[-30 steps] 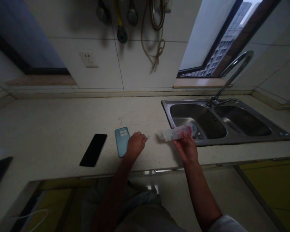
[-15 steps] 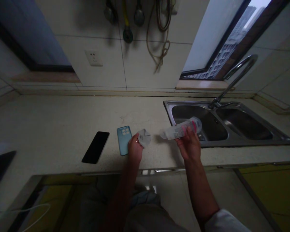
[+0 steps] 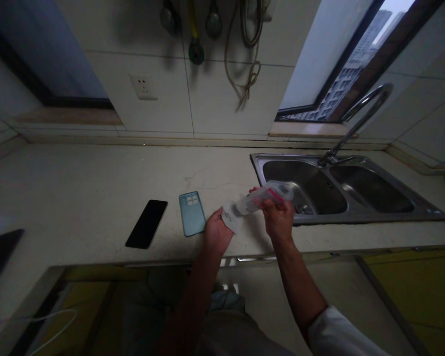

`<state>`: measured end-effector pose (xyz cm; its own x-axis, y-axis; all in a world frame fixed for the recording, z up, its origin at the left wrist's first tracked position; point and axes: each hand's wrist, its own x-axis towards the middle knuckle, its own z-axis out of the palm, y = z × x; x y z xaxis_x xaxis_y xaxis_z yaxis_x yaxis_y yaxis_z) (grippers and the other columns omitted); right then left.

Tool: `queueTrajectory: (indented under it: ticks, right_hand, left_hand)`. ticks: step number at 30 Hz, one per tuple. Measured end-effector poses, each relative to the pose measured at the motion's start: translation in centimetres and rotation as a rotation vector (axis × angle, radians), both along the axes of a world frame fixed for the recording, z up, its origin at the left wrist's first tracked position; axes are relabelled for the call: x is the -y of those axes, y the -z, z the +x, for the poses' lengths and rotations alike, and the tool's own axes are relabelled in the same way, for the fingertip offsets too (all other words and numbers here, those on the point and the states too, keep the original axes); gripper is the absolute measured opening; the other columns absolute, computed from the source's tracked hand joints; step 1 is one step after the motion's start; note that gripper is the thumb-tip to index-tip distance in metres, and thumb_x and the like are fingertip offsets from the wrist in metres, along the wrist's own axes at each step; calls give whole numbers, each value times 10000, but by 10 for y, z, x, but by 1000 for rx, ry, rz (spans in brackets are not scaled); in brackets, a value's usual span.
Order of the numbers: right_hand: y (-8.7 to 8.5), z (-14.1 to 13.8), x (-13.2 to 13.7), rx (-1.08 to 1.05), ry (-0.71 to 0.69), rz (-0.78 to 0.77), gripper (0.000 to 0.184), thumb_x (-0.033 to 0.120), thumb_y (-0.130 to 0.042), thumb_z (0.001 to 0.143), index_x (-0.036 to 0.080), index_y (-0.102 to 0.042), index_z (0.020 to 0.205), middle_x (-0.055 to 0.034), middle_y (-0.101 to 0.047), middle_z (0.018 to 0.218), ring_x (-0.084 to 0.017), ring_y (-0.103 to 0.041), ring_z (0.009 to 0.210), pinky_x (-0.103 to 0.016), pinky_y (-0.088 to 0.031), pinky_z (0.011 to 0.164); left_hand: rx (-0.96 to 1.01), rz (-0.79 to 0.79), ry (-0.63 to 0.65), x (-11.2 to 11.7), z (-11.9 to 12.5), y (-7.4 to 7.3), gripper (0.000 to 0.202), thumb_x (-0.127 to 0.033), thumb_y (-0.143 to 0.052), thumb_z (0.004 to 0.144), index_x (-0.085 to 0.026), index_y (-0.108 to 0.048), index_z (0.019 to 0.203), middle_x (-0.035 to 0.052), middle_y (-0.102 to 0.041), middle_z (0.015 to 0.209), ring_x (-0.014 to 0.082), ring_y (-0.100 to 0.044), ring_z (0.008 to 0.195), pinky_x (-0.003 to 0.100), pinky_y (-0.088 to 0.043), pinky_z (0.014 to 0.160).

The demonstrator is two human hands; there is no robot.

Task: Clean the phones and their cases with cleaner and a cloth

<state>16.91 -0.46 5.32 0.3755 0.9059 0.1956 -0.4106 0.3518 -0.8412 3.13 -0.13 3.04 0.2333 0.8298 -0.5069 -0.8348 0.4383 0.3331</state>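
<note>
My right hand [image 3: 279,217] is wrapped round a clear plastic bottle [image 3: 250,200] with pink marking, held tilted over the counter with its narrower end to the left. In my closed left hand [image 3: 218,233] is a thin, pale sheet [image 3: 230,217] with small dark print; whether it is paper or cloth I cannot tell. The bottle's left end is at the sheet's edge, and touching cannot be made out. A light blue phone case [image 3: 192,213] lies just left of my left hand. Further left a black phone [image 3: 147,224] lies flat.
A double steel sink [image 3: 257,170] with a curved tap [image 3: 363,116] is at the right. Along the back wall are a power socket [image 3: 143,87] and hanging hoses and cords [image 3: 251,29]. A dark flat object [image 3: 2,257] sits at the far left, and a white cable [image 3: 59,331] hangs below.
My right hand has moved left with the bottle, bringing it to the sheet. My left hand has shifted slightly right, and the sheet is now turned more towards the bottle.
</note>
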Motion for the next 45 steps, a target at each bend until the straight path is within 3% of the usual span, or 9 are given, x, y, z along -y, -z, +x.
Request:
queueTrajectory:
  ticks: [4,10,18,24,31,36,39,41,45]
  right_hand:
    - [7,-3,-3,57,-68,-22,408,377,-906,612,203,-719,930,-74,-776,939,-262,-734,946,-447,-579,908]
    - [-1,-1,0,108,-248,-74,447,376,-917,600,194,-719,956,-79,-770,986,-256,-727,954,-448,-563,932]
    - [9,-2,-2,286,-180,-30,345,304,-914,608,221,-730,887,-42,-754,961,-223,-710,945,-370,-555,911]
    - [20,-1,-7,143,-177,-41,374,366,-898,622,206,-704,899,-50,-765,908,-225,-724,854,-387,-584,842]
    - [16,-2,-3,34,-178,-60,494,409,-931,563,180,-701,936,-94,-765,924,-267,-737,904,-434,-580,878]
    - [12,1,-2,-136,-185,-81,512,448,-906,606,240,-679,1016,-48,-771,988,-243,-733,957,-466,-560,942]
    - [16,6,-3,-325,-194,-127,421,422,-877,665,273,-680,1005,-22,-770,982,-217,-735,941,-466,-545,973]
    - [21,9,-3,-449,-255,-156,333,412,-837,726,274,-681,985,-12,-767,968,-210,-730,941,-490,-527,997]
    - [30,11,-3,-556,-367,-197,231,424,-757,823,269,-678,975,2,-761,974,-209,-720,955,-549,-497,1024]
  left_hand:
    - [67,38,61,5,4,4,323,-271,-441,932,-105,-658,1103,134,-730,1075,238,-657,1122,430,-497,1021]
    - [24,33,40,8,3,10,308,-161,-489,869,-99,-663,1116,116,-749,1015,230,-683,1064,405,-511,1004]
    - [3,-35,-3,10,0,8,363,-121,-460,852,-78,-653,1157,132,-746,1040,232,-684,1072,385,-517,1004]
    - [-31,-29,-47,11,-4,2,394,-117,-435,867,-98,-638,1204,125,-743,1075,230,-678,1098,397,-518,1008]
    - [-19,-22,-58,13,-5,1,332,-161,-455,871,-100,-658,1126,129,-741,1056,235,-674,1093,390,-522,987]
    - [-63,-70,-169,11,-14,9,103,-199,-536,842,-166,-625,881,34,-713,800,152,-697,770,277,-561,750]
    - [-98,-3,-119,8,-19,14,114,-235,-602,771,-179,-519,716,-43,-573,600,54,-457,397,179,-371,412]
    - [-192,73,-51,6,-19,18,206,-277,-666,703,-177,-486,688,-69,-509,569,19,-296,334,166,-206,340]
    - [-449,134,-4,3,-14,23,315,-366,-741,649,-170,-599,851,-65,-531,614,27,-358,382,145,-172,355]
